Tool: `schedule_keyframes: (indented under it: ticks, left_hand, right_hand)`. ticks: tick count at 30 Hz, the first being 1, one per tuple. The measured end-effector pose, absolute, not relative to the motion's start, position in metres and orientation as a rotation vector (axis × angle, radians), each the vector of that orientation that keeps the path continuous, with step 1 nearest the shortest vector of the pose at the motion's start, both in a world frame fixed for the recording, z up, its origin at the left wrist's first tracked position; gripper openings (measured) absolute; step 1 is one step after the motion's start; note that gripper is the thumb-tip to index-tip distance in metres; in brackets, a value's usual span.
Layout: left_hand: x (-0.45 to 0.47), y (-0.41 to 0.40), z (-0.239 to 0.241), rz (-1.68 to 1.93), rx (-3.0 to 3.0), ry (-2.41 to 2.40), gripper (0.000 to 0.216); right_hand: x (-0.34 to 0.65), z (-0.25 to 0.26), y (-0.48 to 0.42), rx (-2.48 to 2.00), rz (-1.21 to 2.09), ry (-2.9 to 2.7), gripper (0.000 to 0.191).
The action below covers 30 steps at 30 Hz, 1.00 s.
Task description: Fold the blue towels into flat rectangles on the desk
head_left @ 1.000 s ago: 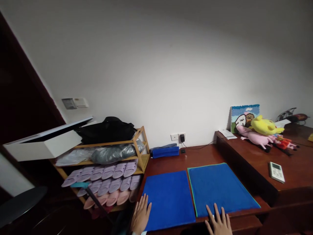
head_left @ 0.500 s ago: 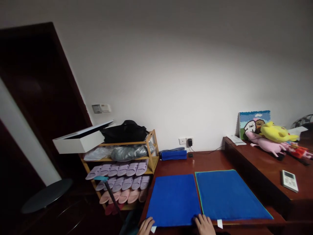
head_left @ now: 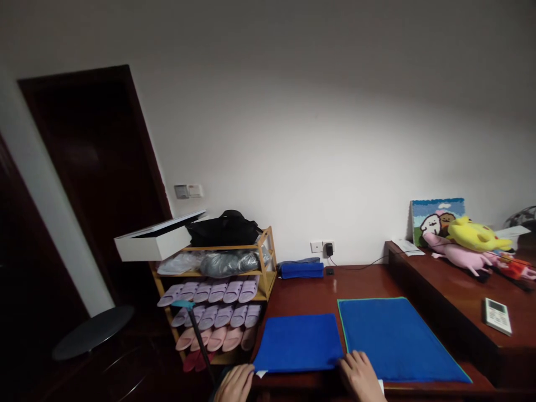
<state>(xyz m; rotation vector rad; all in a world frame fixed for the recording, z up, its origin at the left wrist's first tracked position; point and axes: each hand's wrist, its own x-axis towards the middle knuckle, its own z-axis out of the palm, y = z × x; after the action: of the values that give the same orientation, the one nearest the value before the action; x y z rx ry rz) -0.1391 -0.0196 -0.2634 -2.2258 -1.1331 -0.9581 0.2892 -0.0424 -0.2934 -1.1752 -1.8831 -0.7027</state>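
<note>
A plain blue towel (head_left: pixel 298 341) lies flat on the dark wooden table (head_left: pixel 360 282), its near edge at the table's front. My left hand (head_left: pixel 235 384) is closed on its near left corner, beside a white tag. My right hand (head_left: pixel 359 376) is closed on its near right corner, at the seam with the second towel. That second blue towel (head_left: pixel 396 335), edged in green, lies flat just to the right. Both hands are partly cut off by the bottom of the view.
A folded blue cloth (head_left: pixel 301 269) sits by the wall socket. A raised wooden ledge (head_left: pixel 452 290) on the right holds plush toys (head_left: pixel 469 243) and a remote (head_left: pixel 497 315). Left of the table stands a slipper rack (head_left: pixel 218 301) with a white box (head_left: pixel 154 240), a round stool (head_left: pixel 92 331) and a door.
Both hands moved from lying flat on the two towels to gripping the left towel's near corners. Its far edge has drawn nearer to me. The view swung left and upward.
</note>
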Motion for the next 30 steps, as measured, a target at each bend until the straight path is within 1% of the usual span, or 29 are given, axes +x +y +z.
schedule_keyframes:
  ticks: [3,7,11,15,20,25,30]
  left_hand:
    - [-0.138,-0.023,-0.215,-0.954,-2.215,-1.07,0.038]
    - [-0.122,-0.037,-0.149,-0.98,-2.274,-1.205,0.034]
    - [-0.094,-0.063,-0.091,-1.051,-2.401,-1.263,0.031]
    - [-0.056,-0.085,-0.057,-1.085,-2.612,-1.283,0.026]
    - [0.005,-0.083,-0.047,-1.004,-2.956,-1.334,0.024]
    - [0.074,-0.04,-0.04,-0.978,-3.138,-1.251,0.022]
    - [0.14,0.033,-0.016,-0.979,-3.089,-1.147,0.027]
  right_hand:
    - [0.307,-0.231,-0.057,-1.137,-0.668,-1.916,0.017]
    - [0.339,-0.149,-0.088,-1.206,-0.571,-1.993,0.015]
    - [0.384,-0.097,-0.127,-1.2,-0.559,-2.049,0.017]
    - [0.433,-0.082,-0.163,-1.263,-0.56,-2.07,0.018]
    - [0.481,-0.085,-0.18,-1.412,-0.507,-2.066,0.017]
    - [0.527,-0.082,-0.144,-1.556,-0.427,-2.085,0.021]
    - [0.577,-0.047,-0.077,-1.64,-0.364,-2.088,0.027]
